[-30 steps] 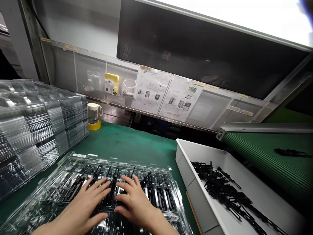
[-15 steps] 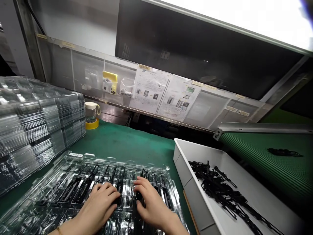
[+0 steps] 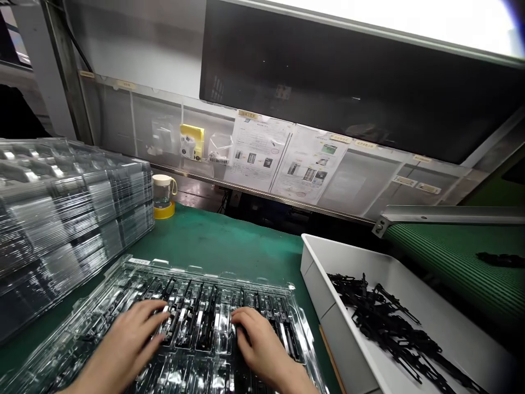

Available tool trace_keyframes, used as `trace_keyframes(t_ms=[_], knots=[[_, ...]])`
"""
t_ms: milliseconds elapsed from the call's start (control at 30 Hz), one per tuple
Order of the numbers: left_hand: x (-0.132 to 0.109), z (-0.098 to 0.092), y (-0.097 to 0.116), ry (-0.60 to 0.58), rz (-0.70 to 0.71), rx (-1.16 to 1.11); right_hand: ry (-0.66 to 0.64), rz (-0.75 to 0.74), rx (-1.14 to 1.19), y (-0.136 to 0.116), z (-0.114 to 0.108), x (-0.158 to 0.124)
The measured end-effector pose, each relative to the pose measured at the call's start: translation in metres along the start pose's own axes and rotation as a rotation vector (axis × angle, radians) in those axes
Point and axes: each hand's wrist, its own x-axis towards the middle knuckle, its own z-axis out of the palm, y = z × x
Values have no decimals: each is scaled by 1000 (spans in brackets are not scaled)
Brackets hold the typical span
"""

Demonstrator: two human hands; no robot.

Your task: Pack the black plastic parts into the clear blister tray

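You are resting your left hand (image 3: 123, 345) and right hand (image 3: 262, 345) flat and open, holding nothing, on the long black plastic strips (image 3: 205, 317) lying in the clear plastic tray (image 3: 102, 284) right in front of you. I think your flat fingers are keeping the strips snug in their slots. The white plastic bin (image 3: 311, 273) of loose black pieces (image 3: 381, 323) is sitting just to your right, likely for easy reaching.

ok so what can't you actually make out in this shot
Head view:
Slots of the clear plastic tray under the left hand and right hand: covered by the hands.
Whether the right hand grips anything: its palm side faces down.
Print on the white paper sheets: too small.
Near end of the white plastic bin: cut by bottom edge.
The black part on the green belt: cut by right edge.
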Motion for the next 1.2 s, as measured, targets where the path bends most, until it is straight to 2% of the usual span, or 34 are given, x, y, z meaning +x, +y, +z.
trace_keyframes(t_ms=[100, 200, 300, 400, 500, 567, 667, 767, 867, 967, 1067, 1200], knots=[[2, -3, -36, -2, -135, 158, 71, 21, -15, 2, 2, 0], [7, -1, -45, -27, -140, 191, 84, 23, -26, 0, 2, 0], [11, 1, -30, -91, -129, 184, 66, -1, -41, -8, 2, 2], [13, -1, -12, -214, -154, 96, 33, -71, -69, -20, 7, 6], [12, -2, -1, -321, -163, 21, -50, -161, -77, -33, 16, 14], [8, 1, 3, -296, -135, 67, -148, -198, -69, -39, 23, 20], [-1, 6, 14, -169, -27, 209, -268, -208, -65, -41, 31, 24], [-7, 9, 27, -103, 53, 262, -301, -174, -67, -35, 36, 21], [-9, 8, 31, -112, 65, 195, -301, -131, -97, -28, 37, 13], [-7, 6, 17, -142, 13, 56, -321, -116, -137, -24, 33, 8], [-2, 0, -15, -123, -83, -16, -329, -110, -151, -22, 30, 4], [11, -8, -55, -104, -164, 15, -291, -101, -133, -21, 30, 0]])
